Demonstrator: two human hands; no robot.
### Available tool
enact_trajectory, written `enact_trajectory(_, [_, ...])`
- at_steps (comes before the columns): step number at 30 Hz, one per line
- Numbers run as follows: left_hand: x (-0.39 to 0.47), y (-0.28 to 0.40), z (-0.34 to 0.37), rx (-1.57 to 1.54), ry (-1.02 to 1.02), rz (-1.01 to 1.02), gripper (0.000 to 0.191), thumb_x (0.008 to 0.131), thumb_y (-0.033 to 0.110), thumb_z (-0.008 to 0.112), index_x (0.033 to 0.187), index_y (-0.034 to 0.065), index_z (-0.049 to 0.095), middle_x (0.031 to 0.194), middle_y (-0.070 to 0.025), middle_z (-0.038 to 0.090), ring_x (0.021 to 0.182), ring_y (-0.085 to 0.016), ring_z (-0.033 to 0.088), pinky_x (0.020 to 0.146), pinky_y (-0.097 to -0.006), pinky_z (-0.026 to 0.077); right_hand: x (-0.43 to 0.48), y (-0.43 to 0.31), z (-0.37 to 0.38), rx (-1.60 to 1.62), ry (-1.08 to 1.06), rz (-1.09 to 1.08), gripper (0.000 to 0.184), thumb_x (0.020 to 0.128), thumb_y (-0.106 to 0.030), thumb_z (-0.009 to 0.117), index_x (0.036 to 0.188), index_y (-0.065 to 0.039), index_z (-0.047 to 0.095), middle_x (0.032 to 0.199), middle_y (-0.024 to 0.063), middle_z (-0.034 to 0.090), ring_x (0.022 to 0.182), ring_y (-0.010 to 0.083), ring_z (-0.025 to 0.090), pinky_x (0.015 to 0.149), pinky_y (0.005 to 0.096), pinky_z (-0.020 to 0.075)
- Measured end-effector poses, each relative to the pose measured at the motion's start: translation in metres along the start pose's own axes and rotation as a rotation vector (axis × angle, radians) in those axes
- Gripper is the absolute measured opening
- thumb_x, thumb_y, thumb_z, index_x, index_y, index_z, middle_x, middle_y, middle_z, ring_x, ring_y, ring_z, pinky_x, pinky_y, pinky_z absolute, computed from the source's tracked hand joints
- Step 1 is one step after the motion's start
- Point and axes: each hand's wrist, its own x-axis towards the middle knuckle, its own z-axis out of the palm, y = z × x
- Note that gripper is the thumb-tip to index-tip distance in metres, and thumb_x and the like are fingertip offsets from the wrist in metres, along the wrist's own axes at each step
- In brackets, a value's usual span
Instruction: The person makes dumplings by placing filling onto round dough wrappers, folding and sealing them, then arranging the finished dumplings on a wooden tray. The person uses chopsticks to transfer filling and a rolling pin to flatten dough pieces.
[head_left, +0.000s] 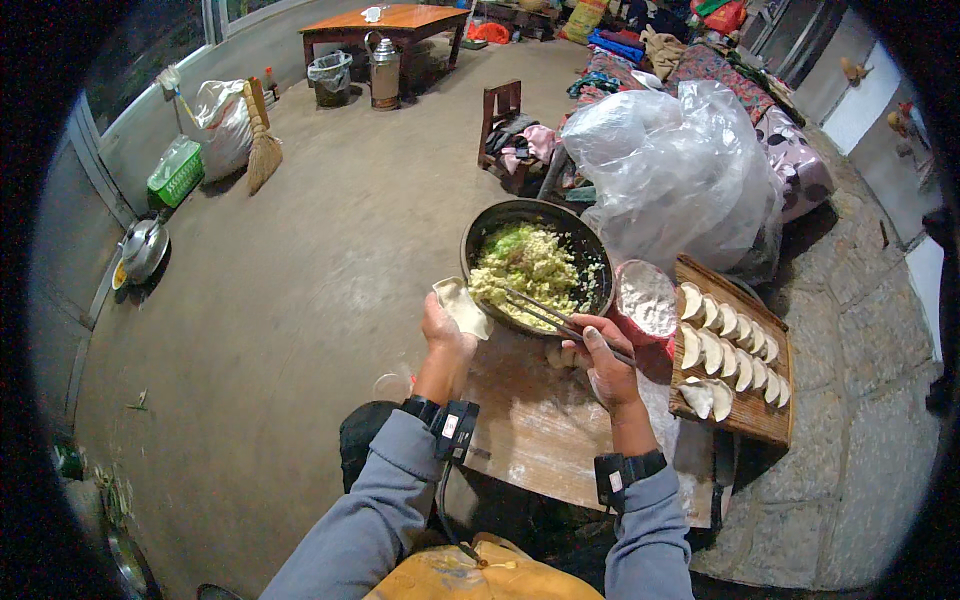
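A flat dough wrapper (463, 308) rests in my left hand (444, 330), beside the left rim of a dark round pan. My right hand (609, 361) grips a pair of chopsticks (541, 313), whose tips reach into the chopped yellow-green filling (525, 262) in the pan (474, 238). Right of the pan stands a red container (622, 319) of white flour (646, 298). Farther right, rows of folded dumplings (727, 356) lie on a wooden board (776, 427). Small dough pieces (559, 355) sit partly hidden behind my right hand on the floured work board (540, 435).
A large clear plastic bag (675, 172) bulges behind the flour and dumplings. Past the pan is a small wooden chair (501, 105) with clothes on it. A straw broom (264, 154), green basket (180, 176) and metal kettle (142, 244) stand along the left wall.
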Motion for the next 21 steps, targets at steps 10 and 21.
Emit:
enact_trajectory(10, [-0.002, 0.004, -0.01, 0.055, -0.001, -0.132, 0.045, 0.088, 0.035, 0.028, 0.101, 0.003, 0.057, 0.1, -0.015, 0.062, 0.089, -0.034, 0.06, 0.079, -0.0506, 0.048, -0.025, -0.016, 0.075, -0.872, -0.349, -0.671, 0.025, 0.08, -0.007, 0.057, 0.104, -0.002, 0.057, 0.098, 0.0173, 0.057, 0.093, 0.0342, 0.054, 0.081, 0.0386, 0.0455])
enact_trajectory(21, [0.004, 0.001, -0.016, 0.064, 0.054, -0.105, 0.042, 0.088, 0.034, 0.028, 0.101, 0.0064, 0.057, 0.097, -0.0112, 0.062, 0.084, -0.031, 0.06, 0.074, -0.0509, 0.049, 0.016, -0.016, 0.017, -0.66, 0.03, -0.262, 0.018, 0.088, -0.016, 0.054, 0.096, -0.002, 0.06, 0.087, 0.0094, 0.058, 0.079, 0.0176, 0.057, 0.073, 0.0298, 0.0455])
